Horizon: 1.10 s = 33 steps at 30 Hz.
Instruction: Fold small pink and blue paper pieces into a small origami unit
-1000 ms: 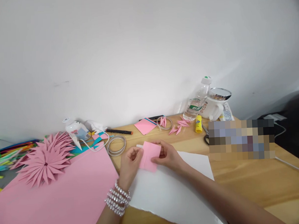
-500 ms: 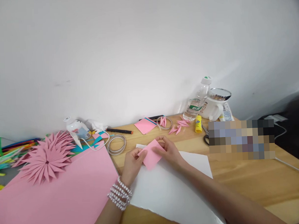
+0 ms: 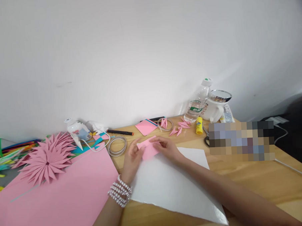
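Note:
A small sheet of pink paper (image 3: 149, 151) is held between my two hands, above the far end of a white sheet (image 3: 169, 185). My left hand (image 3: 133, 159) grips its left edge with the thumb in front; a pearl bracelet (image 3: 120, 191) wraps that wrist. My right hand (image 3: 169, 149) pinches the paper's upper right part between thumb and fingers. Just beyond lies a stack of pink squares (image 3: 146, 127). Small folded pink pieces (image 3: 183, 125) rest to its right, some by a coiled ring.
Large pink sheets (image 3: 77, 196) and a folded pink paper flower (image 3: 46, 162) cover the left. A cable coil (image 3: 117, 146), marker (image 3: 120, 132) and white bottle (image 3: 78, 129) stand behind. Glue stick (image 3: 199, 125), scissors (image 3: 206, 137), water bottle (image 3: 197, 106) and mug (image 3: 213, 108) are at right.
The pink paper has gone from a flat diamond to a lower, wider shape, tilted or partly folded. Both hands have shifted slightly, and the white sheet's right edge has moved left.

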Each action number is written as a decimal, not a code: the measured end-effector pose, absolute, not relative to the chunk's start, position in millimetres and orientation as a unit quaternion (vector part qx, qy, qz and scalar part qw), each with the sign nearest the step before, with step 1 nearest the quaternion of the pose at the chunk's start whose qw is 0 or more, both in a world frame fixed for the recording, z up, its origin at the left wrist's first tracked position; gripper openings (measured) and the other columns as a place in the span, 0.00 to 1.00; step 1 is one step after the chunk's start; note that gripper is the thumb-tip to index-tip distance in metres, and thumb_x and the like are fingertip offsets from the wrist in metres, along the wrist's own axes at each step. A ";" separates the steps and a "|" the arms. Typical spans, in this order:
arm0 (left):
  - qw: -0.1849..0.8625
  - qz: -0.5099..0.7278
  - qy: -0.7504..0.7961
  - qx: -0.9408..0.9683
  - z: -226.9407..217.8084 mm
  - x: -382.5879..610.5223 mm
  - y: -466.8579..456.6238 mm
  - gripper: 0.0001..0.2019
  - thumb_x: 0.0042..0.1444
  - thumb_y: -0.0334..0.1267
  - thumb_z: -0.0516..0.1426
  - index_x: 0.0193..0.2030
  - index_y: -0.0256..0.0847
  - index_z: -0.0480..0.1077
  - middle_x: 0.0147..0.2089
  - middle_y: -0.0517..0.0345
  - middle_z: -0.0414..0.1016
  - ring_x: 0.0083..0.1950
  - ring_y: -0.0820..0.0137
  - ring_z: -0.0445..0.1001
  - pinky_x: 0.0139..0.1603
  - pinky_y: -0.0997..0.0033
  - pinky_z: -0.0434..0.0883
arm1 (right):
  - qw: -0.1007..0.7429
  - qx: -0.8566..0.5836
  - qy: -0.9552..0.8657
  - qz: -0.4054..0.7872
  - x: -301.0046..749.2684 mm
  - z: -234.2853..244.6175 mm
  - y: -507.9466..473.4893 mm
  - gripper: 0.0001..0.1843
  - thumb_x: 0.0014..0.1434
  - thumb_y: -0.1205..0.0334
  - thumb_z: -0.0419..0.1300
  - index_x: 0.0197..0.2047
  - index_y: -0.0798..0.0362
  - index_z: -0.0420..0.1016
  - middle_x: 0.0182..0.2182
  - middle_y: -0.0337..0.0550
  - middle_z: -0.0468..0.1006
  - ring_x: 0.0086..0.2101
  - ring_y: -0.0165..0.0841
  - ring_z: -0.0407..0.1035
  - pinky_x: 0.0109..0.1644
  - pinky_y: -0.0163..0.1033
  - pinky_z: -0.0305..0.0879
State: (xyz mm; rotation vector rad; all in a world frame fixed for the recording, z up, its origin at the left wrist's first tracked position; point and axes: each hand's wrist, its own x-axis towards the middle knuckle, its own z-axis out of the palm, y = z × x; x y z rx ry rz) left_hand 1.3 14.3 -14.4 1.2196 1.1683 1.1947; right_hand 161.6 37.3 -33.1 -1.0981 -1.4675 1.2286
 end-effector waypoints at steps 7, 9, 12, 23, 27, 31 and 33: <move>0.593 0.433 0.473 0.486 -7.7 -1.1 10.7 0.24 0.34 0.32 0.65 0.43 0.36 0.69 0.35 0.54 0.75 0.33 0.70 0.73 0.34 0.72 0.71 | 0.480 -0.412 -0.545 0.550 168.9 -33.6 39.5 0.13 0.51 0.61 0.52 0.36 0.52 0.75 0.34 0.41 0.74 0.34 0.33 0.65 0.38 0.38 0.60; 0.584 0.425 0.499 0.479 -7.0 -3.2 10.4 0.23 0.34 0.33 0.65 0.42 0.36 0.69 0.29 0.57 0.75 0.29 0.72 0.73 0.31 0.73 0.70 | 0.478 -0.387 -0.503 0.607 169.0 -34.8 39.0 0.14 0.49 0.65 0.51 0.36 0.54 0.76 0.29 0.41 0.74 0.31 0.32 0.65 0.36 0.37 0.61; 0.574 0.434 0.512 0.469 -6.1 -6.1 10.9 0.22 0.36 0.36 0.65 0.42 0.37 0.69 0.30 0.58 0.76 0.30 0.72 0.73 0.31 0.74 0.70 | 0.477 -0.335 -0.469 0.664 167.4 -35.2 38.6 0.17 0.45 0.68 0.52 0.38 0.53 0.75 0.27 0.39 0.73 0.29 0.30 0.66 0.36 0.38 0.64; 0.518 0.441 0.491 0.544 -4.2 -9.5 13.1 0.22 0.32 0.33 0.66 0.40 0.38 0.72 0.44 0.50 0.74 0.45 0.62 0.71 0.44 0.64 0.69 | 0.442 -0.361 -0.511 0.643 166.1 -30.6 36.5 0.22 0.36 0.61 0.68 0.38 0.52 0.75 0.36 0.42 0.72 0.33 0.32 0.69 0.38 0.39 0.66; 0.495 0.439 0.507 0.552 -5.6 -9.9 13.3 0.16 0.35 0.35 0.65 0.36 0.38 0.74 0.41 0.49 0.75 0.43 0.61 0.72 0.44 0.63 0.70 | 0.447 -0.369 -0.510 0.636 165.5 -29.6 35.6 0.22 0.33 0.59 0.69 0.36 0.52 0.76 0.31 0.41 0.73 0.30 0.31 0.68 0.35 0.38 0.66; 0.475 0.454 0.499 0.564 -6.2 -12.1 12.9 0.09 0.43 0.38 0.61 0.32 0.38 0.76 0.37 0.50 0.77 0.40 0.62 0.73 0.41 0.65 0.70 | 0.463 -0.342 -0.519 0.632 164.9 -27.4 34.2 0.19 0.35 0.60 0.69 0.35 0.51 0.77 0.37 0.42 0.73 0.35 0.33 0.68 0.38 0.38 0.66; 0.471 0.459 0.481 0.580 -7.1 -13.3 12.5 0.07 0.45 0.37 0.60 0.30 0.38 0.76 0.35 0.50 0.77 0.39 0.62 0.73 0.41 0.65 0.70 | 0.468 -0.324 -0.525 0.633 165.4 -26.5 33.7 0.15 0.38 0.60 0.68 0.34 0.51 0.77 0.41 0.44 0.72 0.38 0.35 0.68 0.40 0.39 0.66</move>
